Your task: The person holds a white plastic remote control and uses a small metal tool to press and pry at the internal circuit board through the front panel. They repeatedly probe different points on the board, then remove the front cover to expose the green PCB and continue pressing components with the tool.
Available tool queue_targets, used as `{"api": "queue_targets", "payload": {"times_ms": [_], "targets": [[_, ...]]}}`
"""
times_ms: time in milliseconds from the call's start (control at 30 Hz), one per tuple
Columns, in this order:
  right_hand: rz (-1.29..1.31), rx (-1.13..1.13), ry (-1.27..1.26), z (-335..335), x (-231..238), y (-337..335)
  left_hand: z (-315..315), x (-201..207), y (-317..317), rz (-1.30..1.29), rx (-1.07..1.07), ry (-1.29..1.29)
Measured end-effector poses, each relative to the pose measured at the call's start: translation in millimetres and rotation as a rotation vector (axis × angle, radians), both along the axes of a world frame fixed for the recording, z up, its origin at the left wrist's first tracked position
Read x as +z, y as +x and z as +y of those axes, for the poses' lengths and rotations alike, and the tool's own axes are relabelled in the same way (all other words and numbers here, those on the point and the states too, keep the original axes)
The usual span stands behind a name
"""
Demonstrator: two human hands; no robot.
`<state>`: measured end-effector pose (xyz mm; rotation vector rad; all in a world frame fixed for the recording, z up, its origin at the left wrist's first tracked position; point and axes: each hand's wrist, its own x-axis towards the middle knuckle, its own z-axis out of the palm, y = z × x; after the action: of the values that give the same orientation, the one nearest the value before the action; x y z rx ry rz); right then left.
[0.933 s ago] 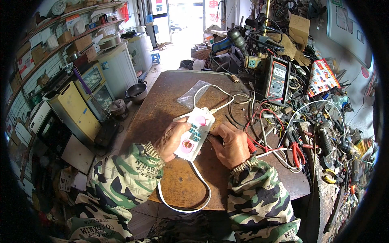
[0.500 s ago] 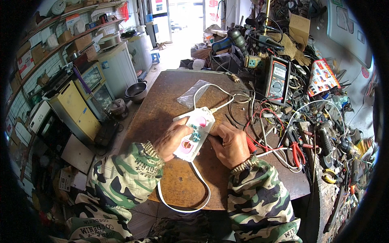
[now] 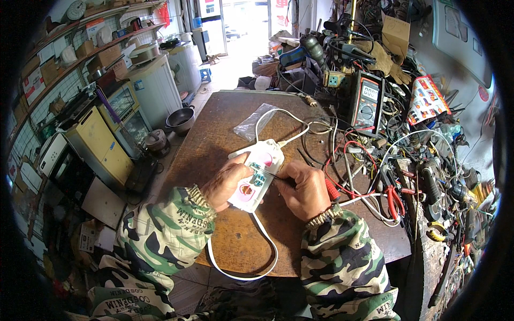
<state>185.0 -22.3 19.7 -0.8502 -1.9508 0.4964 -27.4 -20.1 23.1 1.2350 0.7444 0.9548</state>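
Observation:
A white plastic device (image 3: 272,147), like a small socket strip with two round pink areas and a green, circuit-like middle, is tilted above the table. My left hand (image 3: 229,182) is closed around its left side, thumb lying on the top face. My right hand (image 3: 304,188) is beside its right edge, thumb and fingers pinched on a thin, dark, pointed tool (image 3: 271,174). The tool's tip reaches over the green middle; whether it touches cannot be made out. White cable (image 3: 277,251) loops from the device's lower end, and another cable (image 3: 296,140) leaves its upper end.
On the brown wooden table (image 3: 214,125) lies a clear plastic bag (image 3: 252,122). A multimeter (image 3: 367,101) stands at the far right, with red-handled pliers (image 3: 395,202), a red probe (image 3: 332,189) and tangled wires nearer. Cluttered tools line the right edge.
The thin tool in my right hand has shifted left, its tip now further over the device's green middle. My left hand keeps its hold almost unchanged.

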Motion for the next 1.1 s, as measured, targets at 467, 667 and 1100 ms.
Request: {"api": "queue_targets", "payload": {"times_ms": [467, 667, 1100], "targets": [[0.024, 0.023, -0.265, -3, 14, 5, 4, -4, -2, -0.014, -0.039, 0.009], [0.043, 0.031, -0.191, 0, 9, 7, 4, -3, -1, -0.011, -0.048, 0.022], [-0.031, -0.029, -0.042, -1, 9, 6, 3, -1, -2, 0.013, -0.052, 0.010]]}}
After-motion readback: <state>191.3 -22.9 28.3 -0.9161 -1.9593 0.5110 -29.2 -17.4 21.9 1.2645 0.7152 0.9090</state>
